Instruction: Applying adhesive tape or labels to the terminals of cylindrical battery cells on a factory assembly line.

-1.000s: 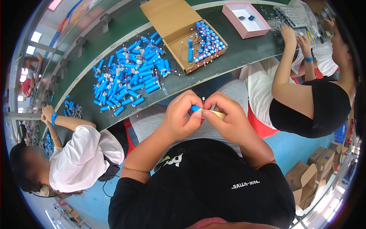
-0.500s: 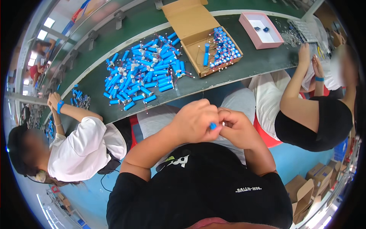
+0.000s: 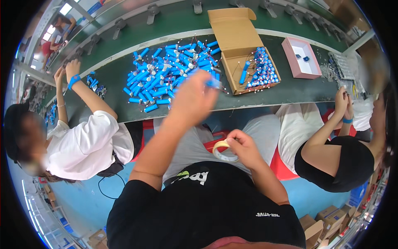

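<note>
My left hand (image 3: 192, 99), smeared by motion, is raised over the near edge of the workbench, closed on a blue cylindrical battery (image 3: 213, 83) that sticks out at its right side. Behind it lies a loose pile of blue batteries (image 3: 159, 76) with thin wires and small white connectors. Lower down, in front of my lap, my right hand (image 3: 245, 150) pinches the edge of a pale yellow roll of tape (image 3: 218, 146). An open cardboard box (image 3: 232, 85) stands right of the pile, with several batteries upright in rows and one leaning apart.
A pink box (image 3: 296, 72) with small dark blue parts sits farther right, beside loose metal pieces and a tray (image 3: 342, 66). Co-workers sit close on both sides, one in a white shirt (image 3: 89, 145), one in black (image 3: 325, 159). Behind the dark bench (image 3: 195, 108) runs a green surface (image 3: 166, 29).
My hands were together before my chest; now the left has gone forward toward the pile with the battery. The right has dropped slightly, and the tape roll shows. The view has shifted left.
</note>
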A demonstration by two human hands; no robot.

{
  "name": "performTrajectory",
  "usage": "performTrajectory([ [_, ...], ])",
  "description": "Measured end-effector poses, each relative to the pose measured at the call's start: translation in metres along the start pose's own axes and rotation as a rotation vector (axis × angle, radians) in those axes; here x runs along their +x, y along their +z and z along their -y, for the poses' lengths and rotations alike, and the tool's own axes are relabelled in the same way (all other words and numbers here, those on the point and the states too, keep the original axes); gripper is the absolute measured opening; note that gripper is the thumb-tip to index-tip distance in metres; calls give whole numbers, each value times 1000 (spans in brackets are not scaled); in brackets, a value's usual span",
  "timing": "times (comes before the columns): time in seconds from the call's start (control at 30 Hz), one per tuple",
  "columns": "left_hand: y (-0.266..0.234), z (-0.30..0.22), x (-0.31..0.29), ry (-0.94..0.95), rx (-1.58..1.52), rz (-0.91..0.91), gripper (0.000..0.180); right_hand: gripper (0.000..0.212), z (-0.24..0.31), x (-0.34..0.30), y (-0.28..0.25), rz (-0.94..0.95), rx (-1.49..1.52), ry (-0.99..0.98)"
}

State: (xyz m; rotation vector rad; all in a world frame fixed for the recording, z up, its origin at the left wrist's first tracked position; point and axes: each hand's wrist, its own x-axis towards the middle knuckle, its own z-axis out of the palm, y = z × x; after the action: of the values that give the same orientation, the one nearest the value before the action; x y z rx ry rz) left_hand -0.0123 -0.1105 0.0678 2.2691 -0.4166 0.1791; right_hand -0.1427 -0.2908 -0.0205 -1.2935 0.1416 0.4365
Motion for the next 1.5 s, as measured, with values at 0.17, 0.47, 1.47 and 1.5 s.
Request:
performTrajectory([
  [0.17,-54,88,29,160,423,-465,23,8,3,-5,-21,-95,-49,1],
  [0.47,-50,117,57,8,813,-476,28,9,18,2,-14,-99,62,-71],
  [1.47,73,-12,64,-78,-920,17,8,9,31,-22,-54,-156,105,-236],
  [1.5,76,-9,51,-70,-898,10,10,9,32,-24,-56,-158,104,-235],
])
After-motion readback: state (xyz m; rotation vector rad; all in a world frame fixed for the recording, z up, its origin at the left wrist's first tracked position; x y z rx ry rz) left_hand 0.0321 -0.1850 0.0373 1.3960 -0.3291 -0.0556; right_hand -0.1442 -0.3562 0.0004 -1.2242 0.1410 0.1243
